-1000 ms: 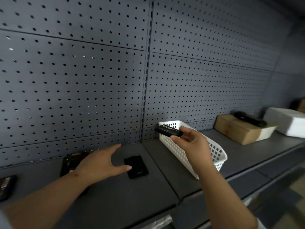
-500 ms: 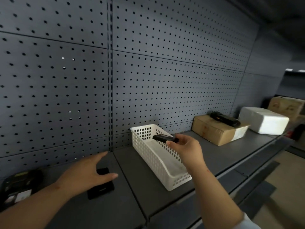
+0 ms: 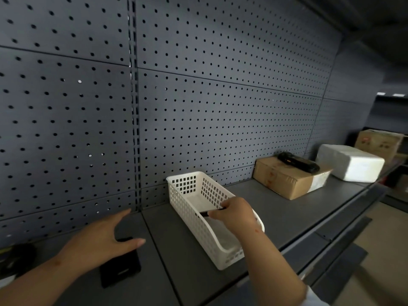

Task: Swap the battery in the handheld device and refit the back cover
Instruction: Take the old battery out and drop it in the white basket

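My right hand [image 3: 235, 213] grips a flat black battery [image 3: 206, 213] and holds it low inside the white plastic basket [image 3: 187, 208] on the grey shelf. My left hand [image 3: 99, 241] hovers open, fingers spread, over a black back cover [image 3: 121, 270] lying flat on the shelf. The handheld device [image 3: 16, 257] lies at the far left edge, blurred and partly cut off.
A cardboard box [image 3: 284, 180] with a second black handheld [image 3: 298, 162] on top stands to the right, then a white foam block [image 3: 351, 162] and another carton [image 3: 377, 142]. A grey pegboard wall [image 3: 198, 107] backs the shelf; the shelf's front edge [image 3: 320, 237] runs diagonally.
My right hand has lowered the battery from above the basket's rim down into the basket. The view has turned right, so the device slid to the left edge. The left hand stays over the cover.
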`<state>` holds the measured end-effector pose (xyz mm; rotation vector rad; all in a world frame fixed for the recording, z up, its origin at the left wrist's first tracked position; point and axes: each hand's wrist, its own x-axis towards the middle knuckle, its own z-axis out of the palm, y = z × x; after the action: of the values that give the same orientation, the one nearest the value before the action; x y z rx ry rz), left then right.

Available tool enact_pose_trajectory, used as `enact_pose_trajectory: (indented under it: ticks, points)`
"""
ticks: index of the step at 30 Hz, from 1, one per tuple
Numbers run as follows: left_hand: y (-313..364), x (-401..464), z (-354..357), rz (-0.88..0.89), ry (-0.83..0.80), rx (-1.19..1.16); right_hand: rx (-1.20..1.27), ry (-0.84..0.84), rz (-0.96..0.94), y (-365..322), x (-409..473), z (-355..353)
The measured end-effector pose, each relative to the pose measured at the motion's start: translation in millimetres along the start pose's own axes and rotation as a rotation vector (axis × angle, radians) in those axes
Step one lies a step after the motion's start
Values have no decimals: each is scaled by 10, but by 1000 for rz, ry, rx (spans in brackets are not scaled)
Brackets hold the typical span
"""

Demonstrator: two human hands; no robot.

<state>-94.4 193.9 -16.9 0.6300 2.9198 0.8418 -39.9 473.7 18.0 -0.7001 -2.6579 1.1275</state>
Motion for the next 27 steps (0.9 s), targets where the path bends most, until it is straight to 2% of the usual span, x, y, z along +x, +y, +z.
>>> enact_pose_trajectory:
  ticks: [5, 16, 21, 27]
  points:
    - [-5, 2, -7, 0, 10, -2, -114, -91, 29, -19, -7, -14]
    - [-61, -83, -76, 12, 39, -42, -275, -162, 65, -55, 30, 10]
    - [-88, -172, -117, -6, 57, -34, -226, -134, 51, -56, 51, 9]
    - [-162, -355, -225, -49, 77, -15, -17, -22, -75, -68, -11, -21]
